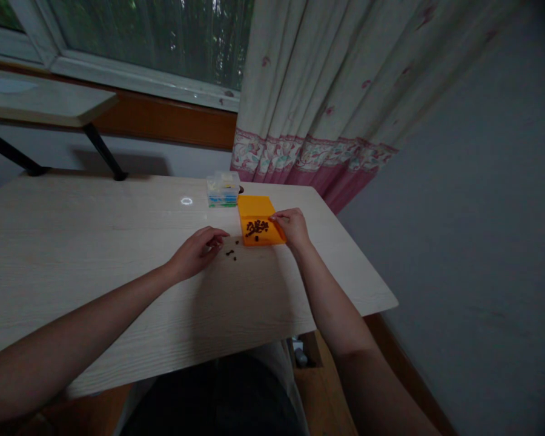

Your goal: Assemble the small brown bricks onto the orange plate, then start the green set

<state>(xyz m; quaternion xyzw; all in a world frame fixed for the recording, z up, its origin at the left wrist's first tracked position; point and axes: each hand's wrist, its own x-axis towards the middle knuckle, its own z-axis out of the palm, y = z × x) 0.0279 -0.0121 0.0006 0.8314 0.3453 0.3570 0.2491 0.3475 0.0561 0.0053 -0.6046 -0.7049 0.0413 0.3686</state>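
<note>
An orange plastic box (255,206) lies opened out on the table, and a heap of small dark pieces (257,227) rests in its front part. My right hand (293,226) is over the box's right side, thumb and fingertips pinched together; anything between them is too small to make out. To the left of the box, my left hand (200,249) rests by the table top with fingers loosely bent and apart, and I see nothing held in it. A few loose dark pieces (229,252) lie on the table between that hand and the box.
A clear plastic case (223,189) with blue and green contents stands just behind the orange box. The pale wooden table (131,315) ends at a right edge near the wall. A raised shelf (49,100) on black legs stands back left; a curtain (300,121) hangs behind.
</note>
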